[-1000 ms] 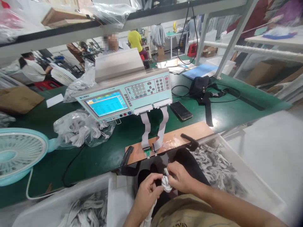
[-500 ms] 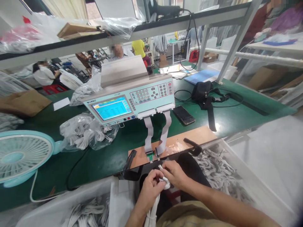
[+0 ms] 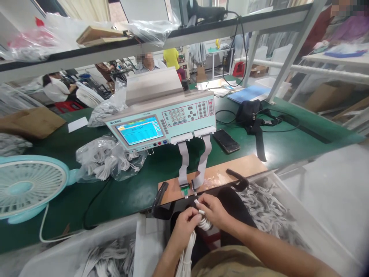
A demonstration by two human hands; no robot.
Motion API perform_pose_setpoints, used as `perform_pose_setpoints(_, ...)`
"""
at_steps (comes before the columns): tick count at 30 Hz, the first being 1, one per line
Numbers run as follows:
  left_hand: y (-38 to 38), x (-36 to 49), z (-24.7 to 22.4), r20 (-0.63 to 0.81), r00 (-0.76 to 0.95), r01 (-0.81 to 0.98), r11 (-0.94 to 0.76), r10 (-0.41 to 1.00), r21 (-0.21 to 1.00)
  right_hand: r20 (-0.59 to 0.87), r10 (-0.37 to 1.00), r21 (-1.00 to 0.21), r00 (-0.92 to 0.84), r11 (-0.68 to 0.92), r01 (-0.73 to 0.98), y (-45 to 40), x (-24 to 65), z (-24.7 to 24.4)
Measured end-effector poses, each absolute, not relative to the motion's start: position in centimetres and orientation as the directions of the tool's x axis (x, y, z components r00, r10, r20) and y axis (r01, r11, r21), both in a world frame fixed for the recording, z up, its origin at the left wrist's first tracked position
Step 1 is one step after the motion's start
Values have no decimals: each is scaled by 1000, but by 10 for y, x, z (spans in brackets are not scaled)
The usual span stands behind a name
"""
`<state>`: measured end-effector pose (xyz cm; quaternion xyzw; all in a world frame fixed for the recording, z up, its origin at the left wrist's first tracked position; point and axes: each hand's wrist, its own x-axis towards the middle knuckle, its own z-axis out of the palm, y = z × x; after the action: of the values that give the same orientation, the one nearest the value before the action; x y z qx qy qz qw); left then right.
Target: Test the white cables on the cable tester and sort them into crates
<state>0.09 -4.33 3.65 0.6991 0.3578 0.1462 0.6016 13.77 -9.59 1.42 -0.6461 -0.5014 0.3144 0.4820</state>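
Note:
My left hand (image 3: 184, 227) is closed round a bundle of white cables (image 3: 186, 256) that hangs down below it. My right hand (image 3: 215, 211) pinches one coiled white cable (image 3: 205, 224) near its white end plug (image 3: 196, 201). A second white plug (image 3: 201, 212) shows between the two hands, close to my left fingertips. Just beyond my fingers, a green connector board (image 3: 185, 191) and a small metal plug (image 3: 195, 192) stick out over the edge of a wooden board (image 3: 211, 179). Grey ribbon cables (image 3: 183, 163) run from them to a tester (image 3: 187, 113) with a lit blue screen.
Black clamps (image 3: 159, 200) hold the wooden board to the green table. White bins of cables stand at left (image 3: 141, 238) and right (image 3: 314, 219). A phone (image 3: 226, 141), a black bag (image 3: 248, 111), a bagged cable heap (image 3: 100, 157) and a fan (image 3: 25, 188) are on the table.
My fingers have shifted slightly on the cable, and more of its coil and the second plug show between my hands. The tester's screen now displays a line of text near its top.

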Motion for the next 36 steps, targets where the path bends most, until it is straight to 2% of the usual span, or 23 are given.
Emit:
perform_pose_setpoints(2, -44, 1, 33, -258, 694, 325, 28, 672, 945, 73, 950, -931, 303, -44, 363, -96, 138, 14)
perform_pose_setpoints(3, -45, 1, 34, -241, 685, 338, -7, 687, 941, 79, 950, -915, 303, -52, 399, -96, 138, 14)
perform_pose_setpoints(7, -51, 1, 52, -58, 695, 397, -316, 716, 862, 114, 952, -829, 285, -68, 555, -97, 138, 16)
perform_pose_setpoints(9, -51, 1, 61, -27, 730, 390, -383, 683, 837, 128, 956, -828, 264, -44, 558, -97, 138, 18)
perform_pose_setpoints(11, -48, 1, 62, -50, 743, 355, -331, 667, 874, 116, 954, -884, 277, -28, 467, -97, 137, 17)
perform_pose_setpoints(12, -46, 1, 58, -85, 732, 333, -246, 676, 910, 95, 950, -922, 296, -28, 385, -96, 137, 16)
perform_pose_setpoints(14, -41, 2, 43, -226, 661, 286, 39, 715, 958, 29, 941, -981, 338, -38, 190, -96, 136, 12)
perform_pose_setpoints(16, -38, 2, 25, -387, 566, 229, 312, 728, 922, -27, 930, -998, 366, -47, 48, -96, 135, 7)
perform_pose_setpoints(18, -37, 2, 10, -454, 502, 184, 422, 736, 888, -54, 924, -998, 379, -54, -9, -95, 136, 4)
perform_pose_setpoints(28, -32, -4, 7, -277, 563, 150, 233, 779, 961, -130, 903, -989, 409, -92, -111, -87, 135, 10)
perform_pose_setpoints(32, -25, -9, 9, -306, 596, 190, 240, 743, 952, -255, 885, -949, 389, -151, -277, -83, 131, 14)
perform_pose_setpoints(36, -22, -9, 8, -344, 559, 161, 309, 754, 938, -329, 853, -906, 404, -165, -390, -78, 125, 17)
